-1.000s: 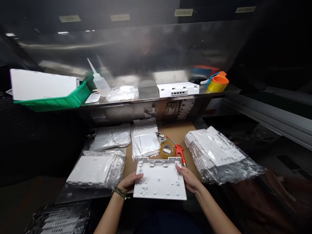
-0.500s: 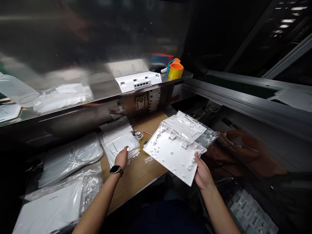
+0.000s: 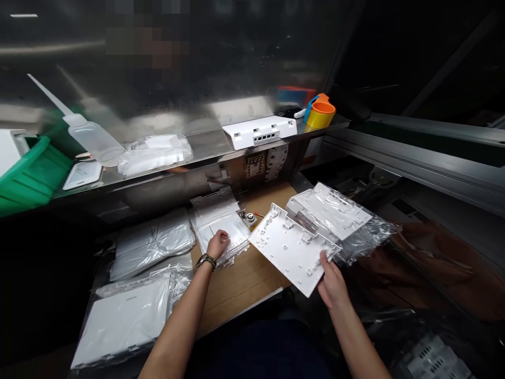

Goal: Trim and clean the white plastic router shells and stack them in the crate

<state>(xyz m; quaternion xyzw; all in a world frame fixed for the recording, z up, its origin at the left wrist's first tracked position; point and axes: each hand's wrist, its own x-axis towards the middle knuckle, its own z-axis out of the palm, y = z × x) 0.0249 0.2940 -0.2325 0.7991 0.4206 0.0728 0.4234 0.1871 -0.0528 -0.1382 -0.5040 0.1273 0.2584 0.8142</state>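
My right hand [image 3: 332, 284] grips a white plastic housing panel [image 3: 290, 252] by its right edge. The panel is tilted, with clips and posts on the side facing me. Over a stack of clear plastic bags [image 3: 211, 225] on the bench, my left hand [image 3: 218, 243] has its fingers curled together at the top bag. Exactly how much of the film they pinch is hard to see. Behind the panel, more white housings in clear film [image 3: 345, 213] lie at the bench's right end.
Bagged white panels [image 3: 122, 316] and a pile of wrapped sheets [image 3: 153, 242] are on the left. On the metal shelf stand a squeeze bottle [image 3: 94, 138], a white housing with ports [image 3: 262, 132] and a yellow tape roll [image 3: 320, 118]. A green bin [image 3: 39, 171] is far left.
My left hand's fingers, stretched over the bag stack before, are now curled in. The panel in my right hand has come away from the wrapped housings behind it. The view has turned left.
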